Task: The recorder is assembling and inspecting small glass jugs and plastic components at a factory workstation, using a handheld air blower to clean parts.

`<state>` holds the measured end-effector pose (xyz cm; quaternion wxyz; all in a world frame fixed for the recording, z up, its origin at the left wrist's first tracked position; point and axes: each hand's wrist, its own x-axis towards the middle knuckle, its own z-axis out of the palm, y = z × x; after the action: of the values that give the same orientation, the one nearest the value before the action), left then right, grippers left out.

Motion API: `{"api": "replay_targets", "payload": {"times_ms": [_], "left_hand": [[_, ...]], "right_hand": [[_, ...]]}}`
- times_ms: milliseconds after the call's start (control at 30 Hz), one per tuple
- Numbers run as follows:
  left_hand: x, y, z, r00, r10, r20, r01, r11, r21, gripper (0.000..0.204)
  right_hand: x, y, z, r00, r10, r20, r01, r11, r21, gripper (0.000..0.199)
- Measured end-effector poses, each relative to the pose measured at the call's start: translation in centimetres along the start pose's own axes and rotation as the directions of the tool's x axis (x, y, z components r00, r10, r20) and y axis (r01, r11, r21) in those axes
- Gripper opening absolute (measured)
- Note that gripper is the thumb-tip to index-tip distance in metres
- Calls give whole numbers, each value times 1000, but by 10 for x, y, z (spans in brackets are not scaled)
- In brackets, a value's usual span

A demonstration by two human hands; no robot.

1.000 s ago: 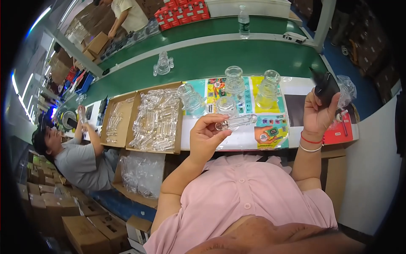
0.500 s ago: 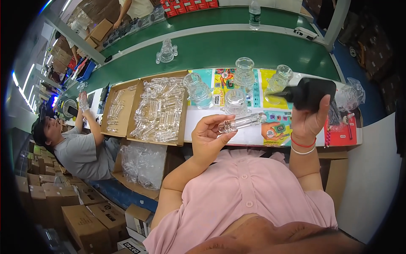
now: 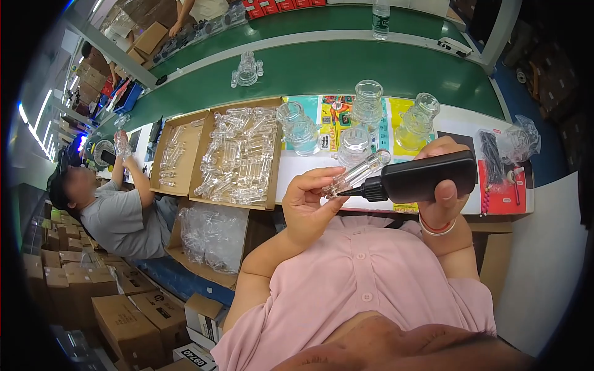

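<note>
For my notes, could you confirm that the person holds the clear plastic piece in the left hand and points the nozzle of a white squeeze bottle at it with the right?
Not quite: the squeeze bottle is black, not white, as the head view shows. The rest holds: the left hand holds the clear plastic piece, and the right hand points the bottle's nozzle at it.

One black squeeze bottle [image 3: 427, 178], four clear jars [image 3: 368, 99], two open cardboard boxes [image 3: 179, 145], one water bottle [image 3: 381, 11].
</note>
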<state>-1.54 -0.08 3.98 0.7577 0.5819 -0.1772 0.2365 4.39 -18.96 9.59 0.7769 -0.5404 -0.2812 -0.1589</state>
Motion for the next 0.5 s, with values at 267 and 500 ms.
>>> {"api": "replay_targets", "payload": {"times_ms": [267, 500], "left_hand": [[0, -1, -4, 999, 34, 12, -34, 999, 12, 39], [-2, -1, -4, 996, 84, 15, -85, 995, 48, 41]], "right_hand": [[-3, 2, 3, 997, -24, 67, 27, 999, -32, 43], [-3, -4, 1, 973, -115, 199, 138, 985, -107, 40]]}}
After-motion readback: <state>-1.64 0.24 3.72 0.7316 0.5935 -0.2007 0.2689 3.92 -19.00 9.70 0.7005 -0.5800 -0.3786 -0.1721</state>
